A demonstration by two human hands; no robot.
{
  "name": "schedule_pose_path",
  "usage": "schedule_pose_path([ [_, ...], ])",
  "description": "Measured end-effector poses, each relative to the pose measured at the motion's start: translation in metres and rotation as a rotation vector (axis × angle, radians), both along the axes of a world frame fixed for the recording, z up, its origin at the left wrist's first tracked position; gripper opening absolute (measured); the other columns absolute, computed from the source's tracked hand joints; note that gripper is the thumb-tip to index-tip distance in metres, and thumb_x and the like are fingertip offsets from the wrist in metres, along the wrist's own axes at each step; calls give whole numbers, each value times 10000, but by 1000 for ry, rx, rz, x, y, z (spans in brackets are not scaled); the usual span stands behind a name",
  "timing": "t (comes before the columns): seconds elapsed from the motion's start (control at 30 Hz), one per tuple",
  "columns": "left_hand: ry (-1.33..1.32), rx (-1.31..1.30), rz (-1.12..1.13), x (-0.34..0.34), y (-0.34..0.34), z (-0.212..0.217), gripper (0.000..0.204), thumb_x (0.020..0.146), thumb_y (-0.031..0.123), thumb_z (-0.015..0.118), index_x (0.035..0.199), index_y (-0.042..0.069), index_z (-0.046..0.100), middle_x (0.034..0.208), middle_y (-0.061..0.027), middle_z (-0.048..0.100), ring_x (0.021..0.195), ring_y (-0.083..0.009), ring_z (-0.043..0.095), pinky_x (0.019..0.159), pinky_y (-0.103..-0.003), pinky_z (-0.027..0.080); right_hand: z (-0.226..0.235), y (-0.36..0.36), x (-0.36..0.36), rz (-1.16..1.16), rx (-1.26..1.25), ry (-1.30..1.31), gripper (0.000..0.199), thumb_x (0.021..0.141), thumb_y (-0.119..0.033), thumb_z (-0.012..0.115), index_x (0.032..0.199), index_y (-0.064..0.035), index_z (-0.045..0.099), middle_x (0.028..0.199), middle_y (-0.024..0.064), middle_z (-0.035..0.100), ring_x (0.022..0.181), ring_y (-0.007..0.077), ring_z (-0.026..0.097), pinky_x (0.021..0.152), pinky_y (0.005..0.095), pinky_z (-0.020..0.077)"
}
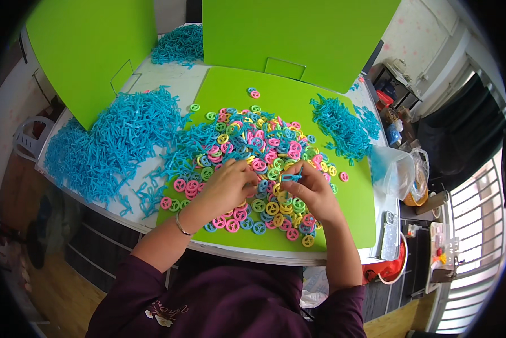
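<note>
Bright green plastic mat (354, 208) covers white table's (168, 76) near edge. Heap of small pink, yellow, green, blue plastic rings (253, 149) at mat centre. Right hand (315, 191) pinches small blue plastic stick piece (291, 176) above heap; seems light, stiff, best pinched at ends. Left hand (224, 188) curled closed, contents not visible.

A white table (151, 76) is covered in the middle by a green mat (348, 208). Blue plastic strips (115, 143) are heaped on its left side and far end. A clear bag (394, 169) is set at its right edge.
</note>
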State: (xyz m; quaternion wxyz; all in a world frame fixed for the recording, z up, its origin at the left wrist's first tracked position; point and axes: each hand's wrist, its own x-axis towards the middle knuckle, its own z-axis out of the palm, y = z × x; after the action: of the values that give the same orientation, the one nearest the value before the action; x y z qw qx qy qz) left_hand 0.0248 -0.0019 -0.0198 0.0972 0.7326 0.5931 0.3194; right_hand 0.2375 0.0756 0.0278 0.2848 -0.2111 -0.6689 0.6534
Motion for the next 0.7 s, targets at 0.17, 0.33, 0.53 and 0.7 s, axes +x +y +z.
schedule_pose_path([
  [0.17,-164,306,95,1,7,11,126,780,147,726,877,80,682,899,-50,595,860,-219,581,756,-340,483,-1,1,-1,-3,-169,-171,256,930,-271,595,1016,-35,551,912,34,613,842,93,540,719,229,436],
  [0.33,-958,-176,-16,12,0,22,120,869,93,656,956,13,635,913,-48,642,789,-132,634,686,-237,535,-15,4,-5,-26,-415,-30,263,951,-290,548,992,-31,566,867,60,619,808,150,583,704,259,458],
  [0.53,-1168,-146,-124,16,1,14,128,903,56,606,1006,-19,616,936,-65,659,846,-113,646,740,-230,551,-23,-3,-18,-26,-472,38,215,962,-243,526,974,-31,562,852,85,624,777,197,623,669,294,485],
  [0.7,-1130,-77,-152,16,-1,15,116,904,36,595,1002,-18,624,928,-67,660,856,-115,642,755,-232,552,-23,-8,-23,-16,-467,99,142,939,-169,562,994,-38,550,834,72,620,775,195,634,672,301,497],
])
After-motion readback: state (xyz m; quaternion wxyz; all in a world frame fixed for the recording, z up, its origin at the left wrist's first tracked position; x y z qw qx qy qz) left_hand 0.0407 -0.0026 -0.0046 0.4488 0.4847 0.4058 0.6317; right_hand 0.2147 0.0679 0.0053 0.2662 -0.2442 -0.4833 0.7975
